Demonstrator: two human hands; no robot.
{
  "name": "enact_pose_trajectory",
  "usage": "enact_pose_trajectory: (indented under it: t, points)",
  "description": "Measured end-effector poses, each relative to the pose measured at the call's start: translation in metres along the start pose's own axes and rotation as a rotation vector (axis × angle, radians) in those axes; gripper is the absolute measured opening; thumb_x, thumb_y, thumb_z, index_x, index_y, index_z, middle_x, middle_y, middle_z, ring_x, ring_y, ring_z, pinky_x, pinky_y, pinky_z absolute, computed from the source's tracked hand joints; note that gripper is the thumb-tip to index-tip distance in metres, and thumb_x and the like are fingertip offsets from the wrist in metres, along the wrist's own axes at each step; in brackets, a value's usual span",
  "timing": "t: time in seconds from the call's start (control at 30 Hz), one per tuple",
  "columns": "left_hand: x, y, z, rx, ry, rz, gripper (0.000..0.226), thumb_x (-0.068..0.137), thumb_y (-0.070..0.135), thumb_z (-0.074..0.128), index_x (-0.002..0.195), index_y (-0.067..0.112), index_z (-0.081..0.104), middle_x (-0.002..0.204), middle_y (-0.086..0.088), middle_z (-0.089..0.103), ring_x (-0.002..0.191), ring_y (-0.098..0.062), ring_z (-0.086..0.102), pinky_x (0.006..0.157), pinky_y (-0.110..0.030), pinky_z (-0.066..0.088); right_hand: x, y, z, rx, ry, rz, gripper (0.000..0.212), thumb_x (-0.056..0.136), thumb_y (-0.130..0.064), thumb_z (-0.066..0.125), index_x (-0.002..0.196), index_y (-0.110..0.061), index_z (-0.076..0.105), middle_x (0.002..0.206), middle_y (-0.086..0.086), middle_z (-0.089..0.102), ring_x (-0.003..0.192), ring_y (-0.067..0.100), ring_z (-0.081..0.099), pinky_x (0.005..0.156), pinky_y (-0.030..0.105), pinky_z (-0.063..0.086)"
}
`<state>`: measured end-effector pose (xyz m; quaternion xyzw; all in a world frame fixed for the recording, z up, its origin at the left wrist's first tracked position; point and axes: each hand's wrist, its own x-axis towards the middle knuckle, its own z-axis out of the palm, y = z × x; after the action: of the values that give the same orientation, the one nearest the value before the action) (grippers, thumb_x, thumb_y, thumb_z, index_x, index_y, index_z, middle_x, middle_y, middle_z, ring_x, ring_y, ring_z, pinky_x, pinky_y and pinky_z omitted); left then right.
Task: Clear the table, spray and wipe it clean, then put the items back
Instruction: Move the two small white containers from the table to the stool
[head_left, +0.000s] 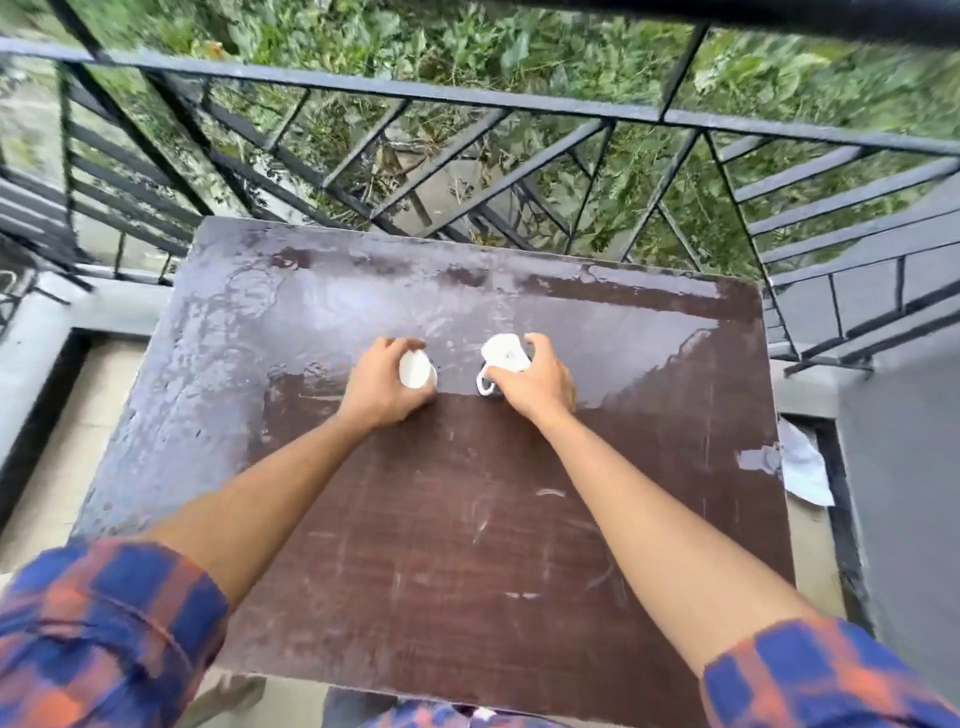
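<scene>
Item 1: cup (416, 370), white, small, gripped in our left hand (384, 382), fingers wrapped round its side. It sits near the middle of the bench (467, 519); whether its base touches the top we cannot tell.

Item 2: mug (504, 358), white, with handle toward us, clamped from above and the right by our right hand (535, 382). Just beside the cup, not touching it.

Item 3: bench, dark brown, scratched. Far half and left side shine wet and streaked; near half looks dry. Nothing else stands on it.

Item 4: paper (802, 467), crumpled, white, off the bench's right edge, on the floor by the wall.

Item 5: railing (467, 104), black metal, just beyond the far edge, foliage below.

Stage, as we judge it: wiping done or nearly so, with 2 items either going back or coming off.

Risks: the 2 vessels stand on or near the wet film, so a base could skid when released. Wet fingers may slip on glazed walls. Both vessels close together could knock. A push too far sends either toward the railing side.
</scene>
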<state>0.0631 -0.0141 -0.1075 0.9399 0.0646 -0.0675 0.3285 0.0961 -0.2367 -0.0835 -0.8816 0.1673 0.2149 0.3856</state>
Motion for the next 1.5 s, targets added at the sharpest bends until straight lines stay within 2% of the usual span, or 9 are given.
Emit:
enact_pose_trajectory:
  t: [0.07, 0.17, 0.37, 0.6, 0.73, 0.87, 0.97, 1.13, 1.5]
  points:
    - [-0.03, -0.006, -0.004, -0.026, 0.022, 0.019, 0.068, 0.065, 0.057, 0.061, 0.12, 0.018, 0.066, 0.109, -0.006, 0.063, 0.106, -0.027, 0.06, 0.092, -0.036, 0.045, -0.012, -0.002, 0.014, 0.225, -0.072, 0.071, 0.09, 0.067, -0.055, 0.079, 0.148, -0.031, 0.049, 0.143, -0.003, 0.063, 0.109, 0.025, 0.07, 0.084, 0.035, 0.059]
    - [-0.079, -0.03, -0.022, -0.099, 0.117, -0.047, 0.065, 0.066, 0.056, 0.064, 0.118, 0.018, 0.067, 0.108, -0.001, 0.063, 0.104, -0.02, 0.06, 0.091, -0.03, 0.044, -0.038, -0.01, 0.043, 0.509, -0.229, 0.138, 0.065, 0.086, -0.033, 0.076, 0.146, -0.021, 0.056, 0.124, 0.007, 0.071, 0.068, 0.01, 0.066, 0.05, 0.024, 0.054]
    - [-0.19, -0.101, -0.085, -0.229, 0.388, -0.293, 0.058, 0.066, 0.054, 0.069, 0.117, 0.025, 0.066, 0.115, 0.009, 0.062, 0.105, -0.007, 0.056, 0.094, -0.029, 0.045, -0.111, -0.043, 0.109, 0.756, -0.624, 0.085, 0.06, 0.086, 0.002, 0.075, 0.14, -0.017, 0.059, 0.112, 0.004, 0.07, 0.077, 0.01, 0.07, 0.071, 0.034, 0.061]
    - [-0.326, -0.196, -0.133, -0.31, 0.686, -0.72, 0.053, 0.071, 0.034, 0.083, 0.12, 0.024, 0.064, 0.114, 0.007, 0.053, 0.109, -0.014, 0.05, 0.089, -0.029, 0.038, -0.206, -0.093, 0.219, 0.403, -0.946, -0.032, 0.059, 0.06, -0.006, 0.084, 0.115, -0.023, 0.073, 0.098, 0.004, 0.075, 0.081, 0.019, 0.069, 0.071, 0.031, 0.059]
    - [-0.401, -0.247, -0.123, -0.481, 0.823, -1.001, 0.062, 0.065, 0.048, 0.077, 0.122, 0.031, 0.058, 0.121, -0.002, 0.052, 0.115, -0.029, 0.053, 0.099, -0.044, 0.047, -0.254, -0.11, 0.294, 0.173, -0.957, -0.18, 0.056, 0.066, 0.006, 0.092, 0.108, -0.025, 0.073, 0.102, 0.002, 0.076, 0.094, 0.021, 0.07, 0.079, 0.034, 0.062]
    - [-0.458, -0.291, -0.109, -0.534, 0.921, -1.185, 0.075, 0.071, 0.021, 0.089, 0.136, 0.014, 0.052, 0.136, -0.015, 0.053, 0.126, -0.034, 0.05, 0.105, -0.037, 0.038, -0.307, -0.121, 0.379, -0.078, -0.879, -0.347, 0.059, 0.053, -0.019, 0.099, 0.103, -0.026, 0.068, 0.107, 0.001, 0.077, 0.101, 0.021, 0.073, 0.095, 0.049, 0.062]
    - [-0.48, -0.316, -0.101, -0.563, 0.914, -1.263, 0.077, 0.066, 0.021, 0.091, 0.133, 0.013, 0.052, 0.131, -0.015, 0.054, 0.123, -0.034, 0.052, 0.102, -0.037, 0.041, -0.337, -0.127, 0.425, -0.336, -0.811, -0.565, 0.067, 0.057, -0.033, 0.096, 0.114, -0.025, 0.062, 0.112, -0.001, 0.073, 0.106, 0.022, 0.069, 0.089, 0.035, 0.056]
    - [-0.488, -0.354, -0.1, -0.572, 0.902, -1.297, 0.076, 0.067, 0.023, 0.09, 0.13, 0.012, 0.049, 0.129, -0.014, 0.049, 0.119, -0.032, 0.051, 0.095, -0.032, 0.04, -0.354, -0.145, 0.497, -0.687, -0.834, -0.822, 0.068, 0.072, -0.028, 0.092, 0.129, -0.017, 0.056, 0.12, 0.012, 0.073, 0.111, 0.034, 0.066, 0.08, 0.034, 0.045]
    - [-0.448, -0.423, -0.095, -0.589, 0.95, -1.289, 0.071, 0.071, 0.023, 0.085, 0.131, 0.02, 0.049, 0.134, -0.002, 0.053, 0.12, -0.026, 0.049, 0.094, -0.032, 0.04, -0.32, -0.15, 0.62, -0.866, -0.752, -0.666, 0.06, 0.082, -0.013, 0.084, 0.133, -0.01, 0.052, 0.124, 0.017, 0.07, 0.116, 0.039, 0.065, 0.092, 0.04, 0.052]
